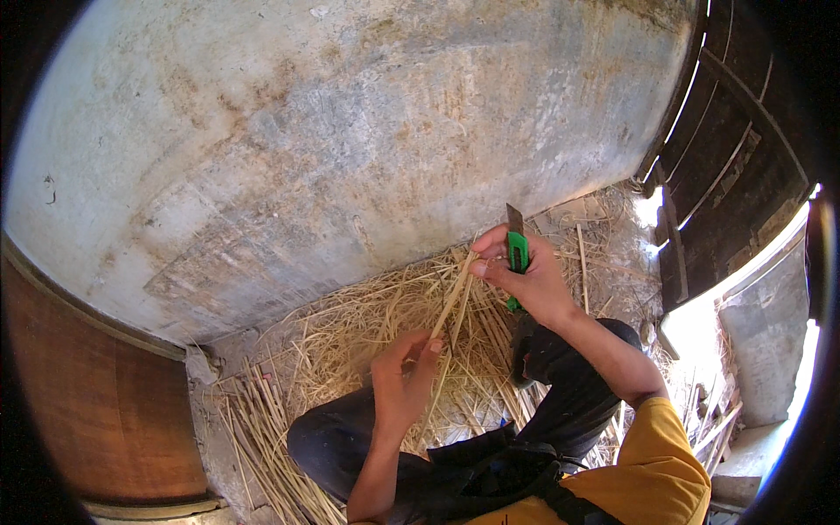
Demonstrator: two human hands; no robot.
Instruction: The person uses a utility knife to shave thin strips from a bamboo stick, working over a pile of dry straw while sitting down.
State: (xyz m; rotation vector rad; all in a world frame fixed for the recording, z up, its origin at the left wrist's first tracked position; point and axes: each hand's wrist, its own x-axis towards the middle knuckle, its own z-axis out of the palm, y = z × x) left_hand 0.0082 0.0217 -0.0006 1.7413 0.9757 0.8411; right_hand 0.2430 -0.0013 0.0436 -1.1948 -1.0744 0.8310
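Between my hands slants a thin, pale, bamboo-like strip (451,303). My left hand (404,378) pinches its lower part between thumb and fingertips. Higher up and to the right, my right hand (535,278) grips the strip's upper end with thumb and forefinger. That same hand also holds a green utility knife (517,252) against the palm, its blade extended and pointing up toward the wall. Part of the knife's handle is hidden by the fingers. Below both hands lies a heap of pale shavings (350,337).
A stained, pale wall (350,157) rises in front. Long thin sticks (267,420) lie at left beside a brown wooden panel (96,411). Dark boards (744,157) with bright gaps stand at right. My bent legs (337,437) flank the heap.
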